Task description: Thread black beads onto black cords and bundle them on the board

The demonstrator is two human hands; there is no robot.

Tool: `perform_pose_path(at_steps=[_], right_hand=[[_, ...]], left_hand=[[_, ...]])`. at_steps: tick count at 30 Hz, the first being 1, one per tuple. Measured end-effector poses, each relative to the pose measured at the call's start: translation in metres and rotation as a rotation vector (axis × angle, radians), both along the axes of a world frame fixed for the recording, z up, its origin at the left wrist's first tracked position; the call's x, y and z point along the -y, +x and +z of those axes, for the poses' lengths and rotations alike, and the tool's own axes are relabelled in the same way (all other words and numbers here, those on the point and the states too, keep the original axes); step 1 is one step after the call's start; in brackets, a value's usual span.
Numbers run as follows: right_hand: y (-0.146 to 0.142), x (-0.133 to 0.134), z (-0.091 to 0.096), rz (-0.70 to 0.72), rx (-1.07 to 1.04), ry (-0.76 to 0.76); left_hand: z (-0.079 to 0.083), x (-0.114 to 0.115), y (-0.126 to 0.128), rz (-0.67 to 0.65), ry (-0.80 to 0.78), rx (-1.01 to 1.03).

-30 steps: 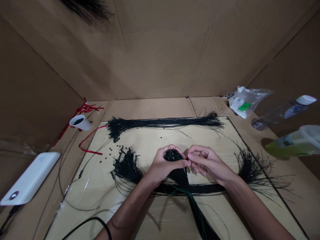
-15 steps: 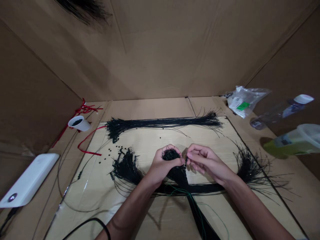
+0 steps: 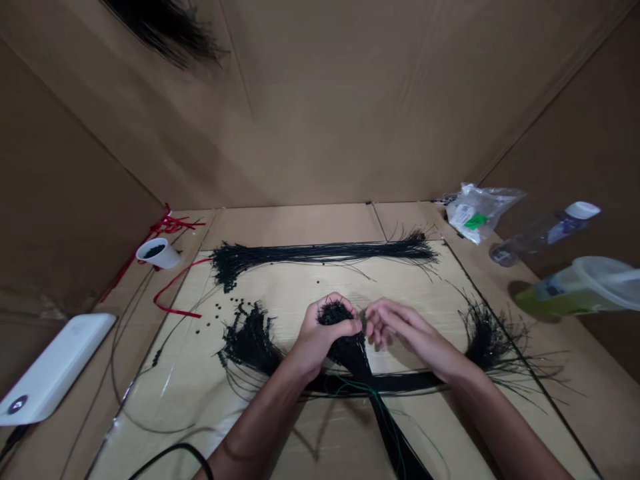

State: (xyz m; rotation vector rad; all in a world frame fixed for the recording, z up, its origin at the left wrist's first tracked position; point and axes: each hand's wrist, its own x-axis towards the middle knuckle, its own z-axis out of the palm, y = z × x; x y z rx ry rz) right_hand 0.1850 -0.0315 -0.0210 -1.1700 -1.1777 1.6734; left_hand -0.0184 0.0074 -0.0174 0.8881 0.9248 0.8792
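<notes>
Just now the right hand [image 3: 405,330] has eased off its pinch beside the left fist: fingers loose and slightly curled, drawn a little away, nothing visible in them. The left hand [image 3: 323,330] stays clenched around a black cord bundle [image 3: 354,353], its bristly tuft poking above the fist, its tail running down past the wrists toward the person. A green thread [image 3: 381,407] lies along that tail. So the bundle now rests in one hand only.

Just below the hands, a band of black cords [image 3: 390,382] crosses beneath the tail. Flanking them lie a left sheaf [image 3: 250,347] and a right sheaf [image 3: 493,340]. Farther ahead stretches a long black strand bunch [image 3: 320,252]. Ahead and left of the left hand sit loose black beads [image 3: 218,313], a red ribbon [image 3: 175,292] and a white cup [image 3: 159,255] holding more beads.
</notes>
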Motion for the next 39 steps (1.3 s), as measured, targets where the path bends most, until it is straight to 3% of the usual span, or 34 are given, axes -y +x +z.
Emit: perform_pose_path(at_steps=[3,7,13,15,18,19,21,24,27,32,34,36,39], right_hand=[[-0.007,0.032,0.01,0.143,0.138,0.008],[-0.029,0.069,0.019,0.161,0.266,0.01],[-0.041,0.073,0.033,0.081,0.231,-0.03],[-0.036,0.074,0.039,0.03,0.246,-0.057],[-0.029,0.077,0.046,-0.056,0.326,-0.077],[-0.028,0.079,0.049,-0.082,0.378,-0.056],[-0.026,0.083,0.056,-0.086,0.484,0.001],[-0.028,0.091,0.071,0.01,0.553,0.031],[-0.032,0.105,0.084,0.072,0.563,0.048],[-0.036,0.124,0.087,0.072,0.571,0.108],[-0.035,0.128,0.084,0.107,0.514,0.031],[-0.031,0.132,0.08,0.187,0.401,-0.143],[-0.025,0.139,0.074,0.24,0.285,-0.312]], left_hand=[[0.0,0.0,-0.004,-0.011,0.032,0.077],[0.005,0.002,-0.005,-0.033,0.09,0.131],[0.027,-0.007,-0.011,-0.134,0.159,0.062],[0.043,-0.009,-0.021,-0.096,0.339,-0.14],[0.072,0.0,-0.034,0.028,0.889,-0.609],[0.081,0.007,-0.036,0.008,1.107,-0.751],[0.091,0.025,-0.035,-0.193,1.477,-0.955],[0.086,0.05,-0.024,-0.46,1.785,-1.188],[0.068,0.064,-0.014,-0.479,1.895,-1.305],[0.05,0.076,-0.015,-0.476,1.985,-1.193],[0.046,0.081,-0.019,-0.477,2.03,-1.148],[0.043,0.085,-0.023,-0.504,2.048,-1.137],[0.042,0.089,-0.031,-0.58,2.005,-1.143]])
